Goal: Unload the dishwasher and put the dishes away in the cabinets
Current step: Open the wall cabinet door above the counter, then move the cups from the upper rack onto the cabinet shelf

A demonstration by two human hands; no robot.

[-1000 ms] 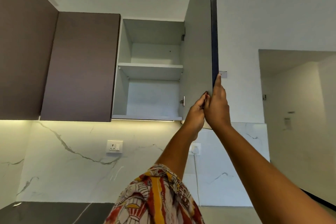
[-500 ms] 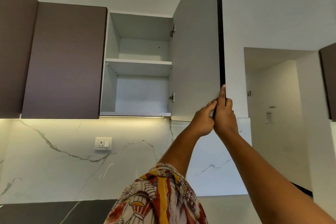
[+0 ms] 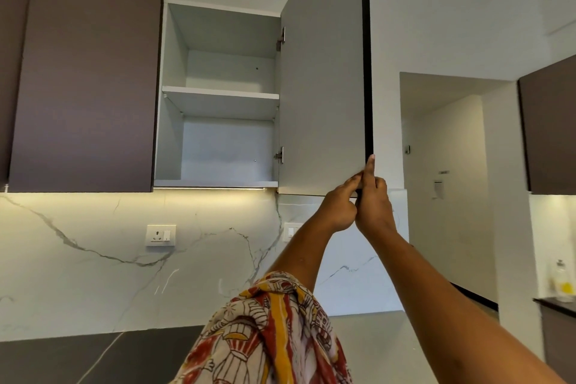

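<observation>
Head view looks up at an upper cabinet (image 3: 173, 72) standing open at 12 o'clock. It is pale grey inside, with one shelf (image 3: 221, 93) across the middle and metal hinges (image 3: 280, 155) on its right side. Its cabinet door (image 3: 321, 78) is swung out toward the camera, dark edge facing right, running from the top of frame down to centre.

Both hands meet at the door's lower free corner, just right of centre, and touch each other. Left hand (image 3: 339, 210) grips the corner from the grey inner face, fingers (image 3: 352, 182) curled narrow onto it. Right hand (image 3: 375, 207) holds the outer side, index finger straight up along the dark edge, the rest folded at the corner, thumb hidden.

- Patterned sleeve (image 3: 268, 333) — red, yellow, cream — at 6 o'clock.
- Closed brown door (image 3: 87, 87) at 10 o'clock, right beside the open cabinet.
- Light strip (image 3: 208, 188) glows under the cabinet.
- Marble backsplash (image 3: 93, 284) carries a wall socket (image 3: 160, 235) at 8 o'clock and a switch plate (image 3: 291, 231) partly behind the left forearm.
- Dark surface (image 3: 56, 358) at 7 o'clock.
- Another brown cabinet (image 3: 550, 128) at 3 o'clock. Below it at 4 o'clock is a clear bottle (image 3: 561, 282) with a yellow label — writing too small to read.
- Small wall unit (image 3: 438, 188) at 3 o'clock, marking blurred.
</observation>
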